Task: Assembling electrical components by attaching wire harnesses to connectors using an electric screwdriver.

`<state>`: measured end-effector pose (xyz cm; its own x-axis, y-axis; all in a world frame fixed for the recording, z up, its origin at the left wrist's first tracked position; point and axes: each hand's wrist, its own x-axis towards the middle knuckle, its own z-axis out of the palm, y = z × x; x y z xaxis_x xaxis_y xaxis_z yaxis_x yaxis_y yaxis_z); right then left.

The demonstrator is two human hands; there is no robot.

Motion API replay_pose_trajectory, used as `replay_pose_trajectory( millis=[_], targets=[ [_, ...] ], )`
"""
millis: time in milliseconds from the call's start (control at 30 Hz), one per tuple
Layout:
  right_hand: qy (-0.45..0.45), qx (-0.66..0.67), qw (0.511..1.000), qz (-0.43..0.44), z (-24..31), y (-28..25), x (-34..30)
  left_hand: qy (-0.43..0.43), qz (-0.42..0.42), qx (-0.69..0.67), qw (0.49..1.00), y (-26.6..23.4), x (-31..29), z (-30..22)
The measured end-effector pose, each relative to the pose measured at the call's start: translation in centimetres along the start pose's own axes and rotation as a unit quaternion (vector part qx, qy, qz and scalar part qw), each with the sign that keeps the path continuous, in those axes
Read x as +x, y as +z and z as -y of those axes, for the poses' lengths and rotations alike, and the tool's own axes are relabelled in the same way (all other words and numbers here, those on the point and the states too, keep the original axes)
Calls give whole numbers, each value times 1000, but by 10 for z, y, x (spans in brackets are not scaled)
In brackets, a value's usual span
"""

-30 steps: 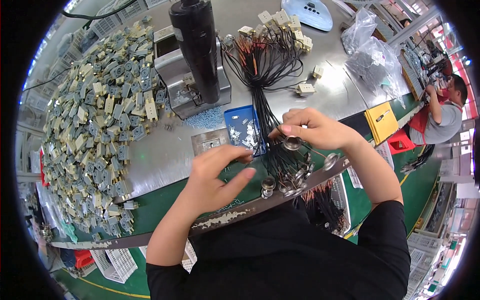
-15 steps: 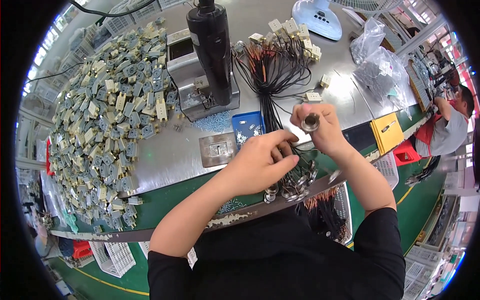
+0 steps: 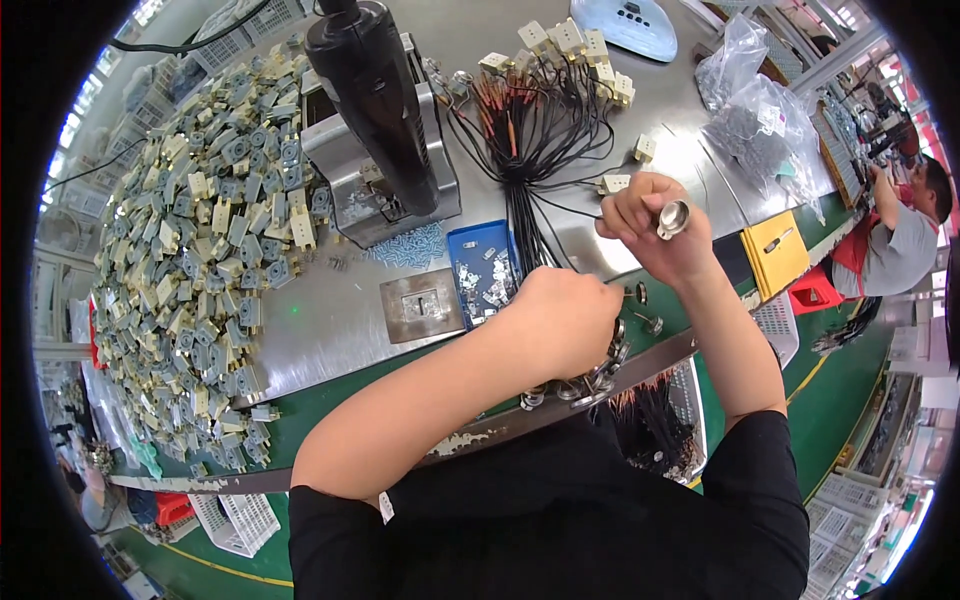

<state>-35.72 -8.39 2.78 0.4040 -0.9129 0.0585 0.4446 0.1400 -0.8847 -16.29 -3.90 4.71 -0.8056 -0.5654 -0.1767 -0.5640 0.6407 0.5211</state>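
Working over a broad metal-topped table [image 3: 315,345]. Biggest load: heap of grey + cream plastic blocks [image 3: 200,250], L side. R of it, black-and-silver upright machine [image 3: 365,95]. Then long bundle of black wires [image 3: 522,215], approx. mid-table, w/ boxy cream plastic connectors [image 3: 567,40] at far end and cluster of round silver metal cups [image 3: 598,386] by near edge. Shallow blue rectangular tray [image 3: 456,265] just L of bundle.

Handling, my read: singling out one lead. Do it well: steady bundle w/ one hand, lift gently w/ other, clear of nearby cups; no yanking, tangles prob.; leave slack.

Grip, L bare hand [image 3: 567,318]: back up, over bundle's near part; fingers mostly hidden, can't tell how far open or if anything's held.

Grip, R bare hand [image 3: 655,235]: raised R of bundle, fingers curled in, nearly closed, w/ small round silver metal cup [image 3: 674,217] in it, mouth twd cam, above table, apart from cluster.
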Motion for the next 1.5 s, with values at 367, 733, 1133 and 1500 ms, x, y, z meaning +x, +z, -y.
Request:
replay_pose_trajectory(
  millis=[367,733,1133,1500],
  targets=[
    [179,-242,949,90,27,-37,-27,9,-70,-118,991,-27,-16,0],
    [90,-714,664,201,63,34,-6,44,-171,-691,700,-26,-139,37],
    [-111,-569,751,317,-6,143,54,-112,-396,-265,872,-34,-169,50],
    [-55,-487,827,276,-29,141,64,9,-331,-813,480,14,-163,100]
  ],
)
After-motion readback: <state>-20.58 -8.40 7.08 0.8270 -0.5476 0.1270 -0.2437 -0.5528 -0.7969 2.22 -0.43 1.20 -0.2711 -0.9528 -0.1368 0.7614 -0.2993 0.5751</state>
